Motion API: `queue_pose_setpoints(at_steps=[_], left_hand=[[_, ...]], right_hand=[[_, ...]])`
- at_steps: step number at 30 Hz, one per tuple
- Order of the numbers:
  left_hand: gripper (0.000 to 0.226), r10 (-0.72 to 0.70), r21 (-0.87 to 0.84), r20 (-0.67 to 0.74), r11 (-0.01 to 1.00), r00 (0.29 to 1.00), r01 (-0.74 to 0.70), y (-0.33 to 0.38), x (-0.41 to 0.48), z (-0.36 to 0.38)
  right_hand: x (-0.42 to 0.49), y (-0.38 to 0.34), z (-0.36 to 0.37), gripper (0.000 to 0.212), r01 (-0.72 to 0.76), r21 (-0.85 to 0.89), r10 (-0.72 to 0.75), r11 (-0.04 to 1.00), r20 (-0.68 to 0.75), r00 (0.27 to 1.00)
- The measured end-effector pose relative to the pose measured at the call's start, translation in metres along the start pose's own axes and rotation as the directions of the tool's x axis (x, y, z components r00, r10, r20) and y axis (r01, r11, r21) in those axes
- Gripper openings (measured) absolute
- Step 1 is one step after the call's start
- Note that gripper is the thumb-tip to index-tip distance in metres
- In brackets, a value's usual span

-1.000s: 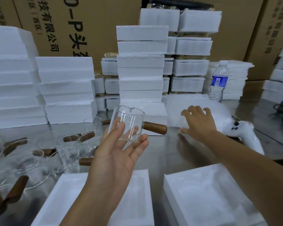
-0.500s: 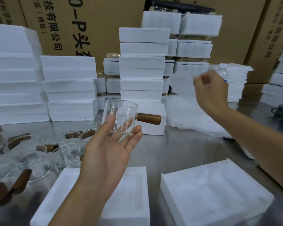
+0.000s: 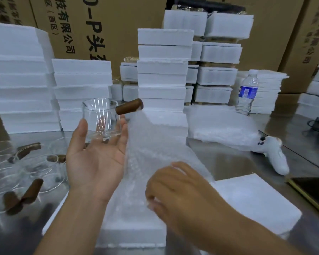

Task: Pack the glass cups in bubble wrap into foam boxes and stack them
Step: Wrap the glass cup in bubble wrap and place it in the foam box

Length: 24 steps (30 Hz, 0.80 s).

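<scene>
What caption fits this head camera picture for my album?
Left hand holds a glass cup while the right hand pinches a bubble wrap sheet beside it.

Your left hand [image 3: 96,162] and right hand [image 3: 177,192] are bare, uncovered from fingertips to wrists. Your left forearm [image 3: 72,223] is bare skin right down to the near edge of the view, and your right forearm [image 3: 247,236] is bare to the near right corner. The right hand is motion-blurred, so its finer detail cannot be made out.
</scene>
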<state>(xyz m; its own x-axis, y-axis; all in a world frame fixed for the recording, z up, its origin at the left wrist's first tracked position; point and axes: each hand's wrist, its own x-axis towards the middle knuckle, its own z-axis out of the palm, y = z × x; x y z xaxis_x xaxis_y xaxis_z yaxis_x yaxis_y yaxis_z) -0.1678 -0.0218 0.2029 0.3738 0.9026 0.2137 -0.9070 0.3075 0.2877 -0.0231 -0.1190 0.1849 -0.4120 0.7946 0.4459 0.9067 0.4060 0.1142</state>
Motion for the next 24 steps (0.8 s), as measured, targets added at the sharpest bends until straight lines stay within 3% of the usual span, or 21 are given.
queue_pose_setpoints(at_steps=[2, 4, 8, 11, 13, 15, 19, 24], left_hand=[[0.051, 0.033, -0.009, -0.022, 0.999, 0.999, -0.033, 0.001, 0.0, 0.0], [0.055, 0.068, -0.028, -0.016, 0.997, 0.998, -0.068, 0.002, 0.0, 0.002], [0.06, 0.094, -0.006, 0.061, 0.996, 0.994, -0.094, 0.006, -0.001, 0.005], [0.05, 0.045, 0.128, 0.136, 0.99, 0.99, -0.062, -0.001, -0.003, 0.011], [0.045, -0.024, 0.253, 0.186, 0.967, 0.982, -0.024, -0.011, -0.005, 0.015], [0.044, -0.094, 0.382, 0.198, 0.924, 0.976, 0.011, -0.024, -0.006, 0.018], [0.062, -0.135, 0.568, 0.16, 0.823, 0.978, 0.021, -0.04, -0.009, 0.014], [0.064, -0.116, 0.7, 0.164, 0.714, 0.98, -0.033, -0.048, -0.009, 0.009]], right_hand=[[0.002, 0.0, 0.0, 0.021, -0.056, 0.147, 0.03, 0.988, 0.17, 0.985], [0.001, 0.006, -0.001, 0.032, -0.115, 0.343, 0.04, 0.932, 0.218, 0.975], [-0.004, 0.022, -0.003, 0.032, -0.224, 0.613, 0.243, 0.758, 0.052, 0.969], [-0.006, 0.036, -0.004, 0.024, -0.18, 0.732, 0.461, 0.657, -0.202, 0.864], [-0.008, 0.044, -0.005, 0.034, -0.157, 0.751, 0.543, 0.641, -0.299, 0.785], [-0.009, 0.048, -0.005, 0.04, -0.174, 0.713, 0.555, 0.679, -0.342, 0.758], [-0.009, 0.053, -0.006, 0.025, -0.212, 0.606, 0.488, 0.767, -0.336, 0.806], [-0.012, 0.063, -0.006, 0.015, -0.273, 0.57, 0.457, 0.775, -0.208, 0.865]])
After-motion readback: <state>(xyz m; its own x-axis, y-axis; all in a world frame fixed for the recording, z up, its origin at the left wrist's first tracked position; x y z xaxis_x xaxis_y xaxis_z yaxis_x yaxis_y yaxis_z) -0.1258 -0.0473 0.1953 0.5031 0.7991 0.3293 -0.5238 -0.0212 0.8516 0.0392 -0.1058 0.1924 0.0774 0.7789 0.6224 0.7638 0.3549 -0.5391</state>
